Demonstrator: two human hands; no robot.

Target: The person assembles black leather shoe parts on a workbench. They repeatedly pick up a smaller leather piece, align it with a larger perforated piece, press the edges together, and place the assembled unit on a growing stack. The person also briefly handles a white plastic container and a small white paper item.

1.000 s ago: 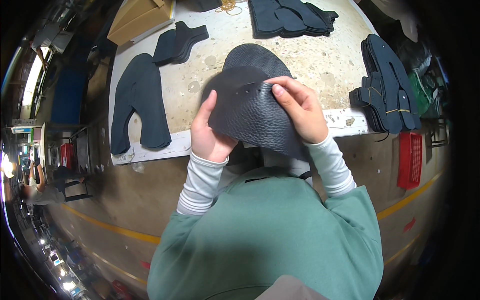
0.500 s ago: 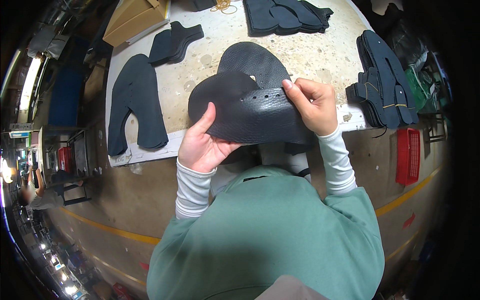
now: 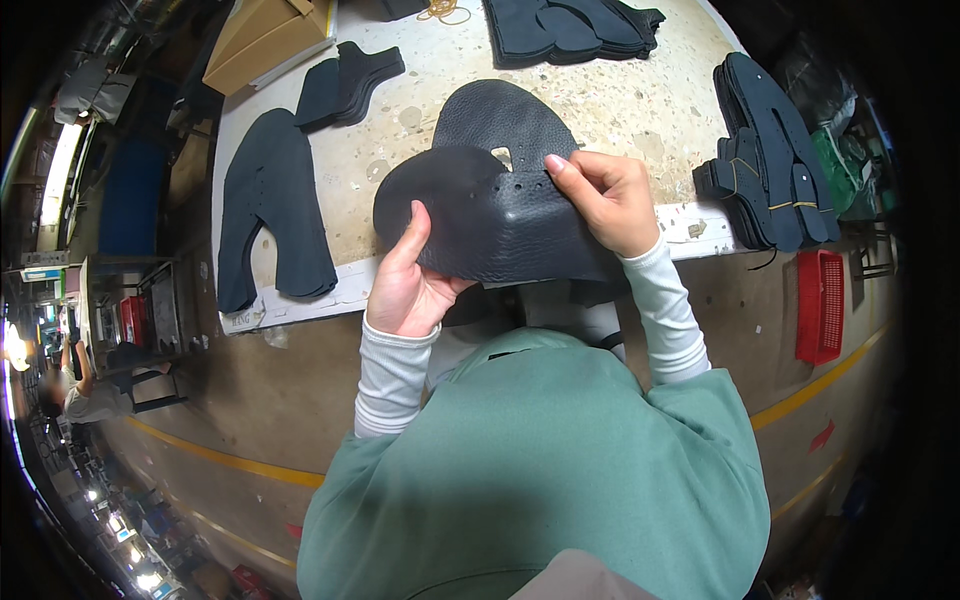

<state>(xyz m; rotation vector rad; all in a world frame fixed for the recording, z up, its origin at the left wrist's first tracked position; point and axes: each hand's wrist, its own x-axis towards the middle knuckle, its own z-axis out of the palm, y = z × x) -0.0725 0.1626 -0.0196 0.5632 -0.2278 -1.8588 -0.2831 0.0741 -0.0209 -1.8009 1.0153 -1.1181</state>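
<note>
Between my hands I hold a cut piece of black grained leather (image 3: 470,220) over the table's near edge; it has rounded lobes and a row of small punched holes. My left hand (image 3: 408,275) grips its near left side, thumb on top and fingers underneath. My right hand (image 3: 612,195) pinches the edge near the holes between thumb and bent fingers. Behind it a rounded lobe of black leather (image 3: 500,115) lies over the table; whether it belongs to the same piece I cannot tell. Left of them rests a stack of black U-shaped leather pieces (image 3: 270,190).
The worn white table (image 3: 400,115) carries more black cut pieces (image 3: 345,85) at far left, another stack (image 3: 570,35) at the back, and rubber-banded bundles (image 3: 770,160) at right. A cardboard box (image 3: 265,45) stands at the back left. A red basket (image 3: 820,305) sits right of the table.
My right hand has moved a little left and nearer my left hand. The held leather now bends differently, its row of holes tilted and a gap showing beside it.
</note>
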